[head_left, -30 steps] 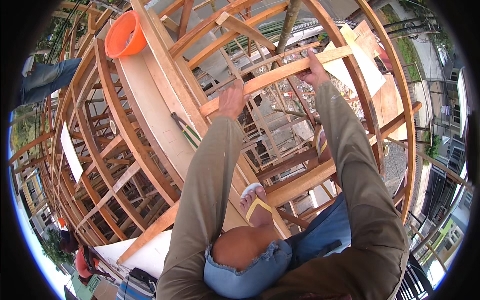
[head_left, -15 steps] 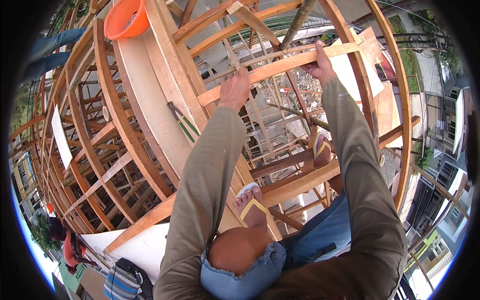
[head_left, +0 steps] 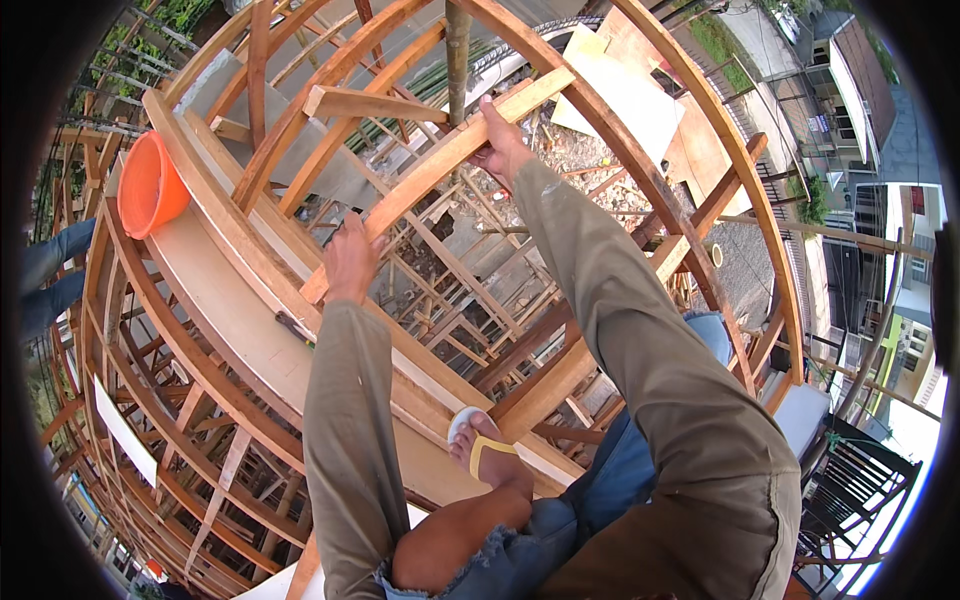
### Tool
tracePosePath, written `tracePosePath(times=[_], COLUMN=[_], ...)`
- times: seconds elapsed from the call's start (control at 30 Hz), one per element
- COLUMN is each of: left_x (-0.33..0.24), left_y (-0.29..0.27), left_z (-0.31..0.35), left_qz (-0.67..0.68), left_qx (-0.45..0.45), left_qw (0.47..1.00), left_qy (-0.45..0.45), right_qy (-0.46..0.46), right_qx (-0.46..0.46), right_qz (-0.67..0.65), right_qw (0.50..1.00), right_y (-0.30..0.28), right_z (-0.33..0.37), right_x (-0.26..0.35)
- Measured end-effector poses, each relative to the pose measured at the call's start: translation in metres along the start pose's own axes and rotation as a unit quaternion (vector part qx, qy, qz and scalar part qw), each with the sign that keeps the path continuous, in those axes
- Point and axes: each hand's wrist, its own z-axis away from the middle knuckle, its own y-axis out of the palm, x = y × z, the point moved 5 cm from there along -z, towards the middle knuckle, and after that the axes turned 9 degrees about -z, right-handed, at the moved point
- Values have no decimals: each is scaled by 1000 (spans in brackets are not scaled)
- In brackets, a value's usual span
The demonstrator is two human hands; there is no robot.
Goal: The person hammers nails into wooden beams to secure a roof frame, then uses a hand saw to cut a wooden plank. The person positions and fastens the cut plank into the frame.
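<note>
A length of sawn timber (head_left: 425, 188) slants across the gap between a long ledge beam and a curved rafter. My left hand (head_left: 350, 258) is closed over its nearer left part, the fingers over its top. Farther along, towards its right end, my right hand (head_left: 502, 143) grips the same timber, thumb on top. The timber's left end rests at the ledge beam (head_left: 235, 240), and its right end meets the rafter (head_left: 640, 180). A pair of pliers (head_left: 293, 326) lies on the ledge beside my left forearm, its handles mostly hidden.
An orange bucket (head_left: 152, 186) sits on the ledge at the far left. A short timber (head_left: 375, 105) juts out beyond my hands, near a round pole (head_left: 458, 60). My sandalled foot (head_left: 490, 450) stands on a beam above the open framework. Pale sheets (head_left: 620, 105) lie at the upper right.
The view has turned, so the scene sits rotated and farther left. Both hands keep hold of the timber. My left forearm now covers most of the pliers, and my other foot is out of sight.
</note>
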Motion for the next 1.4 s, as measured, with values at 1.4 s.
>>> tracePosePath(times=[1.4], left_x=[110], left_y=[21], left_z=[34], left_qz=[-110], left_qx=[-118], left_qw=[982], left_qy=[-96], right_qy=[-6], right_qx=[-4], right_qz=[8], right_qw=[1000], right_y=[37], right_z=[-28], right_x=[-2])
